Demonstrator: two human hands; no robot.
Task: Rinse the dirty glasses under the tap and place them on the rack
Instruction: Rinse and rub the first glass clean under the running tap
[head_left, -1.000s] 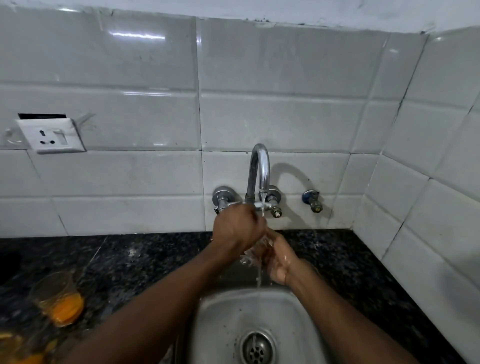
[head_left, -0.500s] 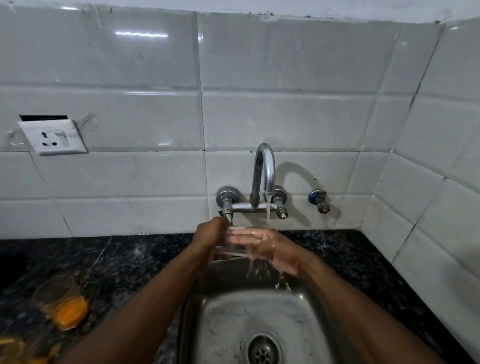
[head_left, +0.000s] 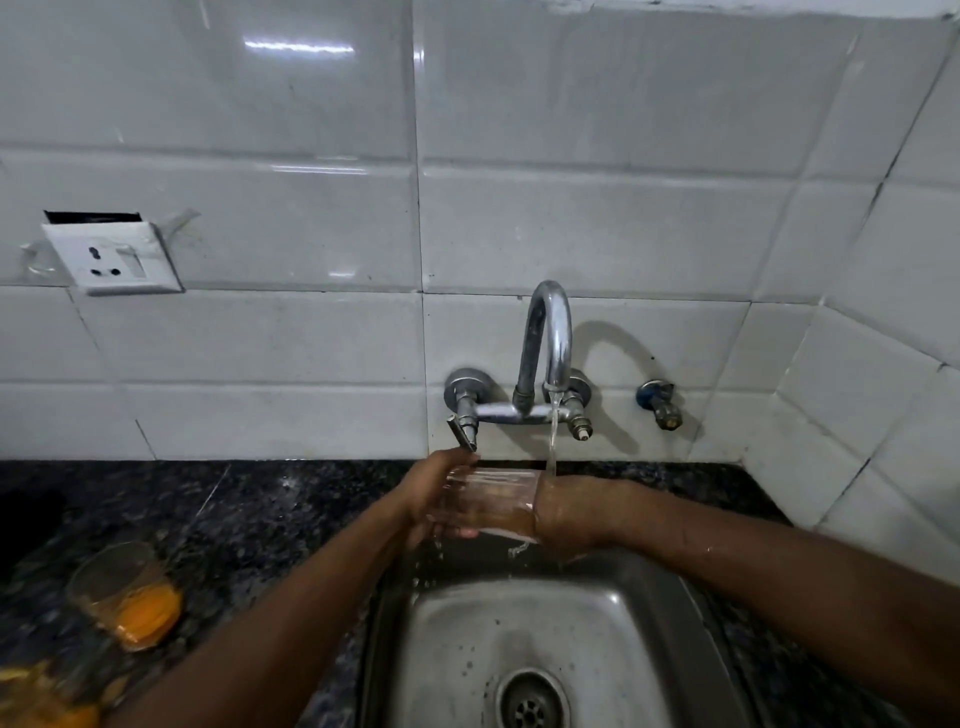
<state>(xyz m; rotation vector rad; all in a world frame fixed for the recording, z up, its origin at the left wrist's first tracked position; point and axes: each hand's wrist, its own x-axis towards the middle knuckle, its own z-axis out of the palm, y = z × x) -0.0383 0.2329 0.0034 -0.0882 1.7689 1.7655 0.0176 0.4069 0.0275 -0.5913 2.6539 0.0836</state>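
Tight up top: the left tap handle (head_left: 462, 431) juts down right over the left hand (head_left: 428, 493) with barely any gap. The spout (head_left: 551, 332) arches just above the glass (head_left: 488, 499) bridging both hands, and the right hand (head_left: 571, 514) plugs its mouth under the stream. Below them, the sink (head_left: 457, 623) lies open all the way down to the drain (head_left: 530, 701). Out left, the dark counter (head_left: 260, 519) is passable between the forearm and the orange-stained glass (head_left: 127, 597), though more blurred orange (head_left: 36, 696) crowds the near corner. The right side is hemmed in: a narrow counter strip, then the side wall (head_left: 883, 415), with a small valve (head_left: 657, 405) sticking out of the back tiles.
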